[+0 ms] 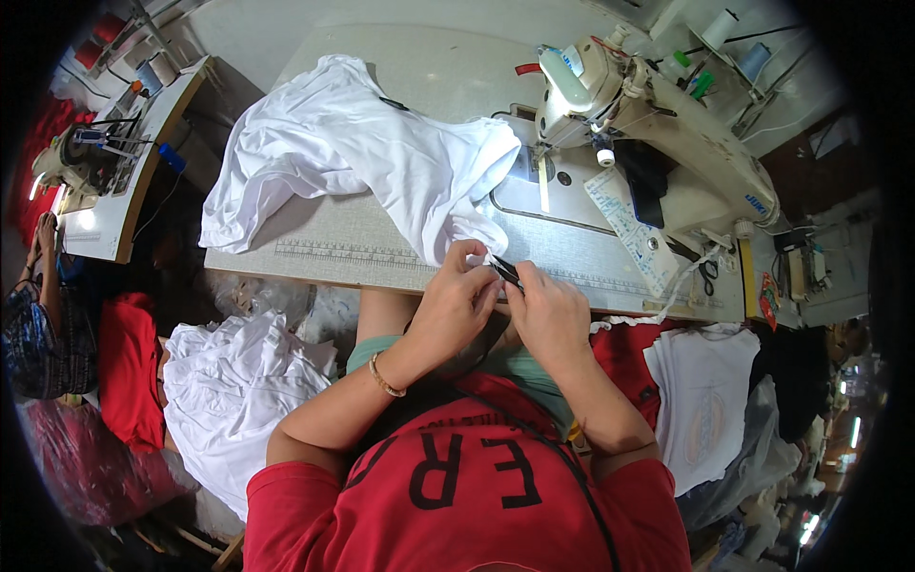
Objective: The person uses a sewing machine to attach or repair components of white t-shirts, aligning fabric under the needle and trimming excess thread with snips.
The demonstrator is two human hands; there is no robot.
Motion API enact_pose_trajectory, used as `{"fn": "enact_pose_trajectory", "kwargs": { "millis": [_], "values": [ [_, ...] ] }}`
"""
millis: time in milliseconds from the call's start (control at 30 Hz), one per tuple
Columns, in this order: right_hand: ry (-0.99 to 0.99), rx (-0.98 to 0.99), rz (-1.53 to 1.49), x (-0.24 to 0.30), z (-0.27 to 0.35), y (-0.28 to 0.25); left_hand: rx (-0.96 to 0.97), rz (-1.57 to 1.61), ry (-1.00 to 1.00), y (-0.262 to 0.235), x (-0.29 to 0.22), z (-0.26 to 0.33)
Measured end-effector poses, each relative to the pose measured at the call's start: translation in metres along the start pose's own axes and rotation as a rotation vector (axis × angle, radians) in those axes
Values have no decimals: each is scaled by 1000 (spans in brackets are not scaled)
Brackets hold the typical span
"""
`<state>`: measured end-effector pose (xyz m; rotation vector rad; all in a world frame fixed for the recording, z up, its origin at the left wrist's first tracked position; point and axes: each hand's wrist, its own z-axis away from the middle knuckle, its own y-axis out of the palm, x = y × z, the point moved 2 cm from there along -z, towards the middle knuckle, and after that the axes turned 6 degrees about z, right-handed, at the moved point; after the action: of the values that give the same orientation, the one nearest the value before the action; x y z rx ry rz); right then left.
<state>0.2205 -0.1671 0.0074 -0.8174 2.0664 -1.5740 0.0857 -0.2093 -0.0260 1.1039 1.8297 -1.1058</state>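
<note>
A white garment (353, 143) lies crumpled across the sewing table. One end of it trails over the front edge, where my left hand (464, 297) pinches its edge between thumb and fingers. Right beside it, my right hand (551, 310) is closed around small black thread snips (505, 272), which point at the pinched cloth. The fingers partly cover both the snips and the cloth edge. Behind my hands, the garment's other end reaches the needle area of a sewing machine (591, 95). A small dark slim object (393, 103) rests on the garment.
Black-handled scissors (707, 276) lie at the table's right end, near a dark phone (643, 195). A white cloth pile (253, 391) sits at my left, and folded white shirts (703, 400) at my right. Another person's hands (45, 234) are at a machine on the far left.
</note>
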Motion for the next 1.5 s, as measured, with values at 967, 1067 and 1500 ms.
{"fn": "enact_pose_trajectory", "kwargs": {
  "millis": [967,1067,1500],
  "values": [
    [273,-19,287,-99,-6,18,534,-597,31,-52,-18,27],
    [210,-71,322,-100,-11,23,238,-510,230,-40,-33,2],
    [253,-73,-497,-53,-127,56,491,-548,131,-85,-15,24]
  ]
}}
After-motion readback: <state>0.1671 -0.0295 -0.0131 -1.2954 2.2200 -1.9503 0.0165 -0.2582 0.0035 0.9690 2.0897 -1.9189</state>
